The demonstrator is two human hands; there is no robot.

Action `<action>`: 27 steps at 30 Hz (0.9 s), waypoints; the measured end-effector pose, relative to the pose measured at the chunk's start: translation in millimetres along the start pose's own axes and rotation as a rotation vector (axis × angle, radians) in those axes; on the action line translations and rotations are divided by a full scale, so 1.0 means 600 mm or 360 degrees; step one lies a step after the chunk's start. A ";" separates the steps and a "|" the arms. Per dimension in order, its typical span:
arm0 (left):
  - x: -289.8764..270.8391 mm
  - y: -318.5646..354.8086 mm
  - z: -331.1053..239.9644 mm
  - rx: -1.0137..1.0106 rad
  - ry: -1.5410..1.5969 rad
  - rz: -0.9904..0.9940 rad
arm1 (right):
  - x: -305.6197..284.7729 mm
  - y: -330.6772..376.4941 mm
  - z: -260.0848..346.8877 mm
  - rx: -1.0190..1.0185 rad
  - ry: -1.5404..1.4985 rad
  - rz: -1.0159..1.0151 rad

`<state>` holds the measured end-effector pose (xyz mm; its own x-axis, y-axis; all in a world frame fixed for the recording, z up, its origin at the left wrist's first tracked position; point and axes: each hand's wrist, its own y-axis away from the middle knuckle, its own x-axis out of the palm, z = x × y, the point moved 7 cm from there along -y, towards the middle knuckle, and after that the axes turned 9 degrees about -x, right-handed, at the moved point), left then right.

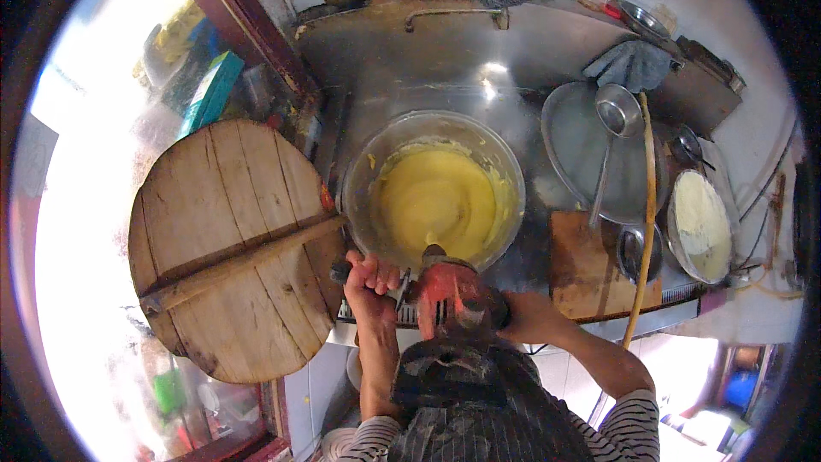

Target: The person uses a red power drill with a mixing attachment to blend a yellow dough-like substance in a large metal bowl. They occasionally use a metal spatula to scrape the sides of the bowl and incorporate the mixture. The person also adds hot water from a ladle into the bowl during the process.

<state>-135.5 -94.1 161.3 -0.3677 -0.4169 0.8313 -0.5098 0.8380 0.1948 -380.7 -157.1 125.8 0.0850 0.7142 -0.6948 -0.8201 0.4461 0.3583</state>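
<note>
A red power drill (449,284), dusty with dried splashes, points down over the near rim of a large metal basin (511,147). Its front end reaches into thick yellow batter (428,192), where a swirl shows around the shaft; whatever sits on the shaft's end is hidden. On the left, my left hand (374,284) has its fingers wrapped round the drill's black side handle. My right hand (526,318) is closed on the drill's dark rear part, its fingers mostly hidden behind the tool. Batter smears cling to the basin's inner wall.
A round wooden lid (231,162) with a crossbar stands left of the basin. At right are a large metal pan of cloudy liquid (569,141), a ladle (617,111), a wooden board (573,261), a long stick (647,205) and a bowl of pale powder (701,210).
</note>
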 end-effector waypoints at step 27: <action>-0.104 -0.064 -0.001 -0.0103 0.0230 0.0044 | -0.199 -0.075 -0.461 -0.0148 -0.3517 -0.1629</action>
<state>-92.7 -100.0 102.4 -0.2628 -0.3424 0.9021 -0.4484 0.8712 0.2000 -510.5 -411.8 20.3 0.4568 -0.3045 0.8358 -0.1693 0.8927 0.4177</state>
